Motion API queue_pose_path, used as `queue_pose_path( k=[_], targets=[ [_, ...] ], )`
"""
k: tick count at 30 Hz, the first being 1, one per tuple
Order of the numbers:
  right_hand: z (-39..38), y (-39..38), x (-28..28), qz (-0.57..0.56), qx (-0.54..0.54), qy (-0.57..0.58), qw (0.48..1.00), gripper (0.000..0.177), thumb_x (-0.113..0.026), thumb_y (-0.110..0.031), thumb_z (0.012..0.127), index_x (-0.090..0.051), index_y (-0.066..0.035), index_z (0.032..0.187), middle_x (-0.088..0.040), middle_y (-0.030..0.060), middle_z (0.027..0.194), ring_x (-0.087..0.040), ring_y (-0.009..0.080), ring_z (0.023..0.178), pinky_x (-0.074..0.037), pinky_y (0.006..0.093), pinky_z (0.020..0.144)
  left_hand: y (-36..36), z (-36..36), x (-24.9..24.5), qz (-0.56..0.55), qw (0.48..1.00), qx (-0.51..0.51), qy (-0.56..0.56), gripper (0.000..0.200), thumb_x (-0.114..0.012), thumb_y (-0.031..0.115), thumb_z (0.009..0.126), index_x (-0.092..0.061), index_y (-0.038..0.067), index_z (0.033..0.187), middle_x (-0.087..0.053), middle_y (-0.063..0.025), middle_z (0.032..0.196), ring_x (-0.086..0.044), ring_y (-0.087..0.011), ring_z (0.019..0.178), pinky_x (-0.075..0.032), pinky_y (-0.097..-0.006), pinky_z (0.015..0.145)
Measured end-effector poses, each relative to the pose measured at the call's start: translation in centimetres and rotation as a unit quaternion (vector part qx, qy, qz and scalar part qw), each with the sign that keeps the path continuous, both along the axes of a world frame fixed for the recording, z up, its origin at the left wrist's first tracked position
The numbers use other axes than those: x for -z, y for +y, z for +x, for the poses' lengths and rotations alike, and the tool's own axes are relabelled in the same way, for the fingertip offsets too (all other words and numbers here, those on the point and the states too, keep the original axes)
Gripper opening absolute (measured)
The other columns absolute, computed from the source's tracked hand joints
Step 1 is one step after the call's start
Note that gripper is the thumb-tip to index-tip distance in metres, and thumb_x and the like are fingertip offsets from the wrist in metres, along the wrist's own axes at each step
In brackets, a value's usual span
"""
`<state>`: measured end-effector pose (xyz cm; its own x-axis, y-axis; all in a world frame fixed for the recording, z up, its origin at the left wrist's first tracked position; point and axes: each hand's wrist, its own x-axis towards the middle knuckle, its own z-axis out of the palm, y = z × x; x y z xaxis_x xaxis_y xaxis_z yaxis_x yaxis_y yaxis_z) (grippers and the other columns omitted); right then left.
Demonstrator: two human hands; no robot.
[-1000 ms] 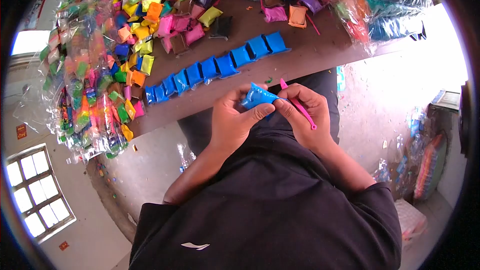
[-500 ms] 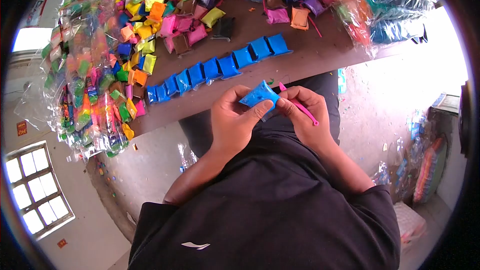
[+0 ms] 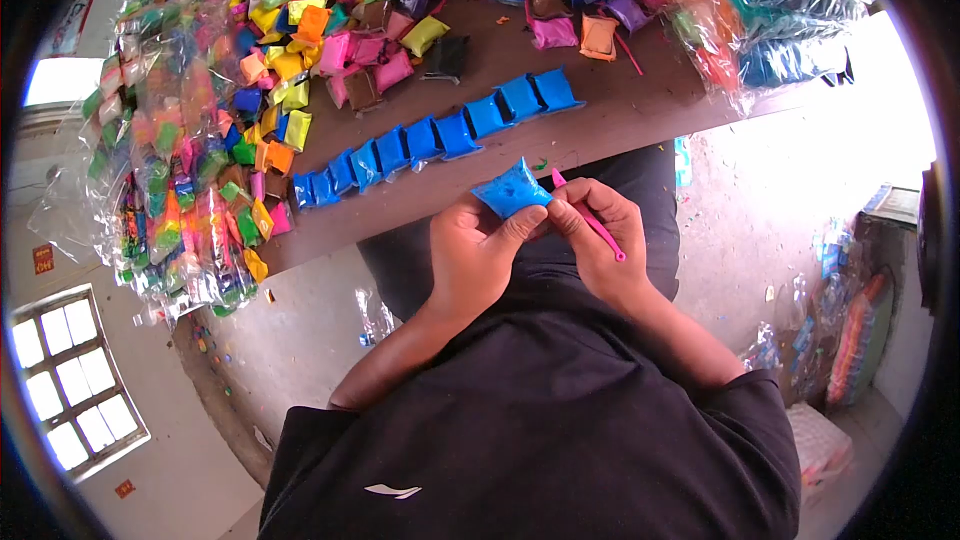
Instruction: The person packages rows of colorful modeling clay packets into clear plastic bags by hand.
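Observation:
My left hand (image 3: 472, 255) is closed on a small blue clay-like packet (image 3: 513, 190), its thumb pressed along the lower edge. The packet is in clear wrap with a few darker spots on its face. My right hand (image 3: 608, 240) has a thin pink plastic stick (image 3: 598, 228) between its fingers, one end pointed and the other round. Its thumb and fingertip pinch close to the packet's right corner; whether they grip the wrap is hard to see. Beyond my hands, a row of joined blue packets (image 3: 424, 139) lies slantwise on the table.
The brown table (image 3: 620, 110) has its near edge just beyond my hands. Loose coloured packets (image 3: 310, 25) are heaped at the back and left. Clear-wrapped strips of packets (image 3: 190, 160) hang over the left edge. Teal bagged packets (image 3: 800, 15) lie at the far right.
The blue packet has tipped and moved slightly left, showing more of its face. My right hand and the pink stick have shifted a little left and down.

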<state>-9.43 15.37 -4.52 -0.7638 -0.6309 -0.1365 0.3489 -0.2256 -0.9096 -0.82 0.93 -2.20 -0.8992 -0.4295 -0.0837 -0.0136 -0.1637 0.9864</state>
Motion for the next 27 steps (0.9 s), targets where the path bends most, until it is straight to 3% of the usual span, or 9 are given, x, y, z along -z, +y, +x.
queue_pose_path(
  k=[5,7,10,12,16,18,21,25,27],
  targets=[
    [-0.3,-0.4,-1.4,-0.025,0.042,0.012,0.999,0.013,-0.070,-0.009,0.098,-0.066,0.003,0.103,-0.069,0.0046,0.096,-0.064,0.0102,0.090,-0.052,0.0262,0.080,-0.4,-0.1,-0.7,-0.024,0.997,0.034,-0.062,0.023,-0.076,0.008,0.095,-0.066,-0.003,0.113,-0.073,-0.0053,0.099,-0.068,-0.0099,0.089,-0.058,-0.0285,0.076],
    [-0.9,-0.2,-1.2,0.020,0.028,0.154,0.987,0.014,-0.074,-0.009,0.095,-0.067,0.001,0.103,-0.067,0.0036,0.097,-0.061,0.0091,0.089,-0.050,0.0259,0.079,-0.4,0.0,-0.9,-0.052,0.990,0.068,-0.109,0.023,-0.076,0.008,0.095,-0.066,-0.003,0.113,-0.073,-0.0049,0.099,-0.068,-0.0091,0.089,-0.058,-0.0283,0.076],
    [-1.5,0.2,-1.7,0.073,-0.004,0.179,0.981,0.014,-0.076,-0.010,0.092,-0.069,-0.001,0.100,-0.066,0.0015,0.090,-0.059,0.0082,0.083,-0.048,0.0258,0.076,0.2,0.3,-0.9,-0.126,0.979,0.112,-0.116,0.024,-0.076,0.009,0.095,-0.066,-0.002,0.114,-0.074,-0.0051,0.099,-0.068,-0.0077,0.088,-0.056,-0.0262,0.077],
    [-1.6,0.2,-1.0,0.073,0.012,0.151,0.986,0.013,-0.075,-0.010,0.093,-0.069,-0.001,0.098,-0.066,0.0016,0.088,-0.059,0.0078,0.082,-0.048,0.0257,0.076,0.8,0.3,-0.6,-0.033,0.991,0.093,-0.087,0.026,-0.072,0.016,0.100,-0.063,0.000,0.119,-0.069,-0.0012,0.093,-0.062,-0.0049,0.083,-0.052,-0.0226,0.073],
    [-0.8,-0.2,0.1,0.059,-0.012,0.090,0.994,0.013,-0.073,-0.013,0.096,-0.069,-0.001,0.093,-0.066,0.0015,0.084,-0.058,0.0073,0.081,-0.048,0.0249,0.074,0.2,0.3,0.4,-0.036,0.996,0.060,-0.059,0.028,-0.065,0.024,0.105,-0.059,0.002,0.121,-0.060,0.0033,0.088,-0.053,-0.0024,0.078,-0.045,-0.0198,0.068],
    [-0.9,0.2,0.6,0.068,-0.025,0.118,0.990,0.014,-0.066,-0.013,0.101,-0.071,0.001,0.100,-0.069,0.0035,0.087,-0.059,0.0074,0.081,-0.048,0.0251,0.073,0.1,0.0,0.2,-0.004,0.995,0.058,-0.087,0.028,-0.058,0.029,0.108,-0.058,0.004,0.120,-0.053,0.0056,0.086,-0.046,-0.0013,0.076,-0.041,-0.0192,0.065],
    [-1.5,0.5,-0.3,0.085,0.025,0.131,0.987,0.024,-0.053,-0.010,0.107,-0.069,0.004,0.117,-0.072,0.0081,0.090,-0.062,0.0097,0.079,-0.052,0.0281,0.074,-0.4,0.2,0.2,0.061,0.992,0.048,-0.096,0.025,-0.057,0.029,0.109,-0.057,0.005,0.117,-0.055,0.0051,0.086,-0.047,0.0002,0.076,-0.041,-0.0175,0.065],
    [-1.9,1.4,-0.4,0.117,-0.059,0.122,0.984,0.029,-0.052,-0.020,0.110,-0.067,0.003,0.120,-0.070,0.0051,0.096,-0.063,0.0109,0.084,-0.051,0.0260,0.076,-0.3,-0.1,0.2,0.056,0.994,0.057,-0.069,0.025,-0.058,0.027,0.109,-0.056,0.005,0.119,-0.056,0.0051,0.087,-0.048,0.0011,0.074,-0.040,-0.0166,0.063],
    [-2.3,1.4,-1.2,0.064,-0.076,0.215,0.972,0.023,-0.066,-0.009,0.098,-0.068,0.002,0.118,-0.071,0.0145,0.097,-0.068,0.0203,0.086,-0.053,0.0319,0.079,-0.4,-0.2,0.5,0.042,0.996,0.057,-0.059,0.025,-0.058,0.027,0.109,-0.056,0.005,0.120,-0.056,0.0048,0.087,-0.048,0.0011,0.073,-0.040,-0.0167,0.062]
  ],
)
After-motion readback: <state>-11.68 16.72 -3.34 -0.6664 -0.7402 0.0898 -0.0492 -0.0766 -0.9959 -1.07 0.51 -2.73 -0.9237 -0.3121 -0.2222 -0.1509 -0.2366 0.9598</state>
